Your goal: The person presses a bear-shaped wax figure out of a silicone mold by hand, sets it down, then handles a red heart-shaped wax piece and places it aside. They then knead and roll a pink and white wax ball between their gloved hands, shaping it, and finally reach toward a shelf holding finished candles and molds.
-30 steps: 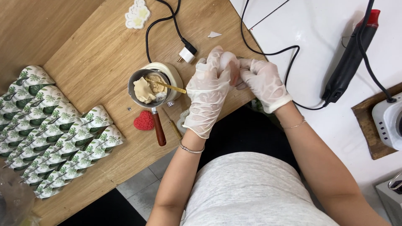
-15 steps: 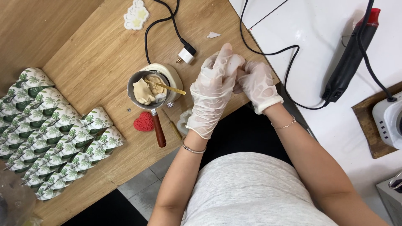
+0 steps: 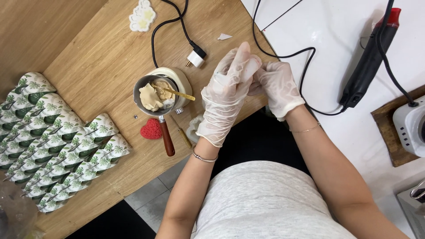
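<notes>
We are pinching a small white piece (image 3: 251, 70) between both gloved hands, left hand (image 3: 226, 95) and right hand (image 3: 278, 88); the melting pot (image 3: 156, 95) is sitting at nine o'clock on the bench (image 3: 102, 57).

White-and-green leaf-patterned packets (image 3: 57, 141) lie left of a red heart (image 3: 151, 129); far right, a black, red-tipped tool (image 3: 369, 62).

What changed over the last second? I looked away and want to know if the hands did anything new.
The left hand lifted slightly and turned, its fingers now pointing up over the right hand; both stay pressed together above the table edge. Whether they hold anything I cannot tell. Nothing was picked up or put down. The pot, red heart and leaf-print packets lie as before.
</notes>
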